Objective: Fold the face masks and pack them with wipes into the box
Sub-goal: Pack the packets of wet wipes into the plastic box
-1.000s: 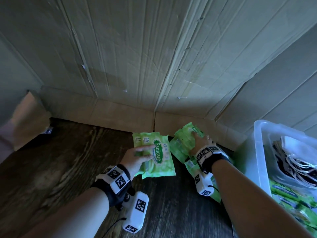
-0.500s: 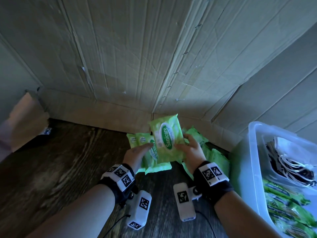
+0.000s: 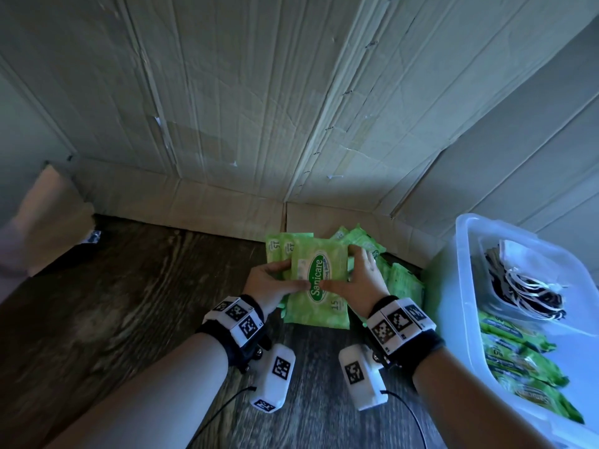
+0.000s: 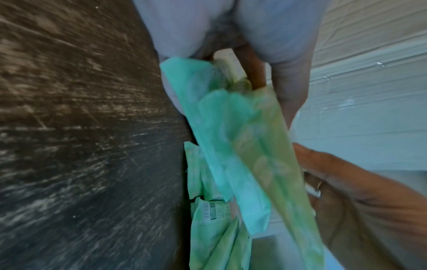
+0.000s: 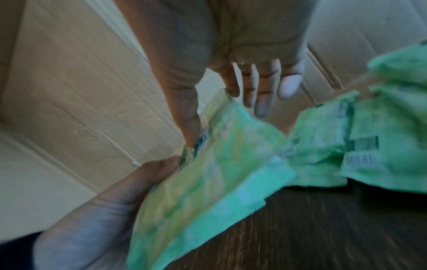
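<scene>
A stack of green Sanicare wipes packs (image 3: 319,280) is held just above the dark wooden table, near the cardboard wall. My left hand (image 3: 285,277) grips its left edge, thumb on the top pack. My right hand (image 3: 346,270) pinches the right edge, thumb on top and fingers behind. In the left wrist view the stack of wipes packs (image 4: 242,146) runs down the middle. In the right wrist view the top pack (image 5: 208,173) is blurred. The clear plastic box (image 3: 460,286) at right holds face masks (image 3: 525,286) and wipes packs (image 3: 518,351).
Loose wipes packs (image 3: 405,286) lie in a heap between the hands and the box, against the cardboard wall (image 3: 227,124). The dark wooden table (image 3: 129,319) stretches to the left. A pale folded flap (image 3: 48,222) sticks out at far left.
My right hand brought a pack from the heap on the right over to the left hand's packs. Both hands now hold the stack together, lower and flatter.
</scene>
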Motion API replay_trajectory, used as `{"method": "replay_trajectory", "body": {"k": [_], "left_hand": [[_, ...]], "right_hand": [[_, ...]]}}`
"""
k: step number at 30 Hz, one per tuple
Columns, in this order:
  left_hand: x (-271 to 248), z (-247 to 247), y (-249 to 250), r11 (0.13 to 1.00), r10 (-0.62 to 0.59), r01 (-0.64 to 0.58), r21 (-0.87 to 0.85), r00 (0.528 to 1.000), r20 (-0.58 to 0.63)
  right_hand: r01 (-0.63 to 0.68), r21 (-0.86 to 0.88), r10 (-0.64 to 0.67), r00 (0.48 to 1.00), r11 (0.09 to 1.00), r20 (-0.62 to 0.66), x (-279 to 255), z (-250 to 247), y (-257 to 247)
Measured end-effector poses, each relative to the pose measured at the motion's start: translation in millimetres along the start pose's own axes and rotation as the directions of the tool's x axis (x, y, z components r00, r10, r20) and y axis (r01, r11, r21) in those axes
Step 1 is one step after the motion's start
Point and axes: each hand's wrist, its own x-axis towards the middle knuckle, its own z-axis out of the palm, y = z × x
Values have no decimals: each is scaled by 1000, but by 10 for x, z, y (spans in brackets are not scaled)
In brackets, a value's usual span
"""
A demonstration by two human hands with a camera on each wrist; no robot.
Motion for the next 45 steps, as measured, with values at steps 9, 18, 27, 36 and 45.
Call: {"method": "replay_trajectory", "body": {"k": [9,18,27,36,45], "left_hand": [[-62,-54,44,953,128,-181,243,967,221],[-85,-105,53,1000,-7,5,-29,997,-72],[-54,-41,21,997,-55,47,-55,987,-150],[-89,-41,-13,1000,0,2,13,991,-132],[-166,-24,-10,995,67,-72,64,995,78]], "right_hand": [[281,-500,-224,959,819,171,24,-113,-209],[55,101,-62,995,993,73,-15,-257,90],[-97,823,323,940,560,-108,-171,249,186],[-194,299,191,981,934,38,-194,269,240],[-230,555,104,963,799,248,-236,427,229]]}}
